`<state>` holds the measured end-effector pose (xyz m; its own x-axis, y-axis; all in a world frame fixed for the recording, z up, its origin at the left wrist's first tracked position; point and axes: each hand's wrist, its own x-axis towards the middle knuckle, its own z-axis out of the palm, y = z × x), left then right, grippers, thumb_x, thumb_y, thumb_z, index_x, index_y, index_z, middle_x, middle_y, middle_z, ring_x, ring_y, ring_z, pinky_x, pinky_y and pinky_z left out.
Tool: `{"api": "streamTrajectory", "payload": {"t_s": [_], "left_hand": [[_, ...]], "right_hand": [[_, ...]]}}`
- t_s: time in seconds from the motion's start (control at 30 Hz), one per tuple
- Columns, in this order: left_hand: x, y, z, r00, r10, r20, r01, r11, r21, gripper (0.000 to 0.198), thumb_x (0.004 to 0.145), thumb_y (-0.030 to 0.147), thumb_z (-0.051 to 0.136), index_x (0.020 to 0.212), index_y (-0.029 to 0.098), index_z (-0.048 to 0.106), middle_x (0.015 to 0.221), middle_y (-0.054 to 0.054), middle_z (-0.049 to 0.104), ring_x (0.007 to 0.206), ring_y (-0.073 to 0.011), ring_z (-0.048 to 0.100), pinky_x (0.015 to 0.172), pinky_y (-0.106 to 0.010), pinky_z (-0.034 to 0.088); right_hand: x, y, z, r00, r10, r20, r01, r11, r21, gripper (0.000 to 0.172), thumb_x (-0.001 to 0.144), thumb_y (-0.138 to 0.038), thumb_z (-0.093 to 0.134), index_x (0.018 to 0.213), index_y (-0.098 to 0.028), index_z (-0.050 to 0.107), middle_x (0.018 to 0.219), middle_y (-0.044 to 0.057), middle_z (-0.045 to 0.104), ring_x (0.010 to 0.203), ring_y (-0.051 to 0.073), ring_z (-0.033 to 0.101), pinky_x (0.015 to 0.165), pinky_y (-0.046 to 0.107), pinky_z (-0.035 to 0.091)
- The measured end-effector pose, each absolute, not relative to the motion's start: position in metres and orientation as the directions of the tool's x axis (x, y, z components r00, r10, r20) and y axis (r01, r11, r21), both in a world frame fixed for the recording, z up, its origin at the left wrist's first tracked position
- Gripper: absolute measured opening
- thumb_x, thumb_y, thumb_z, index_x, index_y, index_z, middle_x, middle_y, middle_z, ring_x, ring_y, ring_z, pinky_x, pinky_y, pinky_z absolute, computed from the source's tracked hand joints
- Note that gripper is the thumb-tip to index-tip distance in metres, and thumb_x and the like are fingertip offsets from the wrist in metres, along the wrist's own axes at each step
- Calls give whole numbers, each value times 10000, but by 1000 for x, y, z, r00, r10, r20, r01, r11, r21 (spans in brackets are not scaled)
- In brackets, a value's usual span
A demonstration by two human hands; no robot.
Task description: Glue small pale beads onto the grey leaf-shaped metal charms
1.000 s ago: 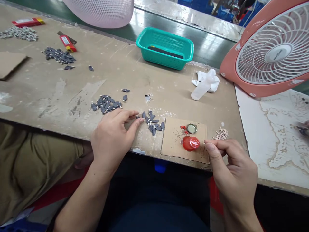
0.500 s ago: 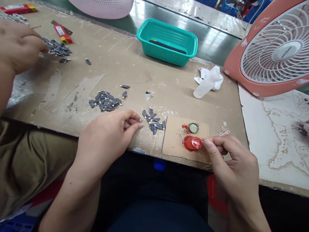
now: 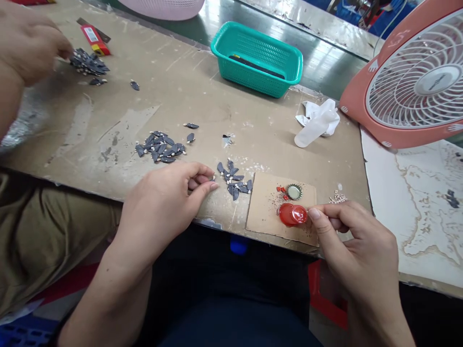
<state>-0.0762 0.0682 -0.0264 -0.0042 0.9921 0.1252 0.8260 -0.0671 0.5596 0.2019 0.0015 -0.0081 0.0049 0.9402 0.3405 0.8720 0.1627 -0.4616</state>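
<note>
My left hand is closed in a pinch at the table's front edge. Only a speck of what it holds shows between thumb and forefinger. Just right of it lies a small cluster of dark grey leaf-shaped pieces with whitish ends; a larger pile of the same pieces is behind the hand. My right hand pinches something too small to make out, its fingertips close beside a small shiny red cup. That cup is on a cardboard piece, near a bottle cap and tiny red bits.
Tiny pale bits lie beyond my right hand. Farther back are a green basket, a white translucent bottle and a pink fan. At the left, another person's hand is by a dark pile and a red-yellow packet.
The view has shifted slightly, so the table things appear a little farther right. Both my hands keep their pinches in nearly the same places. Dark blurred fingers at the far right edge are gone.
</note>
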Motion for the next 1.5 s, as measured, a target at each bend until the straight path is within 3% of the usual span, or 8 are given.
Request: {"api": "streamTrajectory", "payload": {"t_s": [0.47,0.63,0.73,0.83,0.97,1.13,1.3,1.5], "left_hand": [[-77,67,-28,-10,993,118,811,-61,582,87,828,315,761,911,306,786,776,10,769,705,-238,710,633,-345,475],[-76,67,-20,2,1000,4,828,-4,560,153,892,358,694,991,280,782,868,-18,779,804,-251,715,698,-359,484],[-76,68,-19,5,1000,-29,825,12,565,181,902,365,684,1020,268,781,889,-26,775,823,-249,708,720,-364,485],[-79,67,-18,15,999,-43,772,16,636,216,891,362,706,1071,268,779,883,-15,769,802,-226,704,729,-349,499],[-82,61,-12,59,997,-39,619,-6,785,267,900,344,714,1140,243,777,892,-15,761,740,-178,679,682,-281,524],[-68,47,-6,190,982,8,149,-37,988,100,902,251,750,985,282,798,932,20,774,823,-124,701,705,-152,543],[-32,32,-6,322,941,-101,-210,175,962,86,855,172,809,871,256,796,775,42,747,671,-59,648,629,-85,509],[-3,17,-4,417,880,-229,-305,372,877,91,787,141,865,793,216,813,728,22,763,660,-63,662,646,-103,518]], "right_hand": [[202,1,-6,-32,943,333,901,171,-398,153,973,-303,655,841,-228,678,705,-37,499,660,103,483,623,269,384],[202,2,-5,-44,940,339,911,177,-373,150,970,-286,656,834,-226,681,707,-36,515,657,102,491,623,263,389],[201,2,-3,-10,943,332,892,158,-423,157,957,-292,674,814,-229,689,684,-38,507,644,105,482,620,270,383],[201,-2,-2,136,953,272,799,57,-598,153,940,-327,705,814,-242,720,696,-31,556,651,113,498,606,276,382],[200,-6,-4,352,931,98,421,-64,-905,141,899,-385,755,864,-249,766,812,1,683,731,132,581,623,264,437],[194,-7,-6,395,919,-3,21,-12,-1000,142,845,-375,803,816,-237,782,710,-16,656,686,98,577,668,216,503],[183,-16,0,370,929,-35,-104,4,-995,163,853,-374,794,785,-227,770,662,-28,605,647,82,545,624,185,508],[170,-32,2,354,935,2,-25,12,-1000,169,880,-402,774,790,-259,774,703,-26,621,685,86,576,654,186,512]]}}
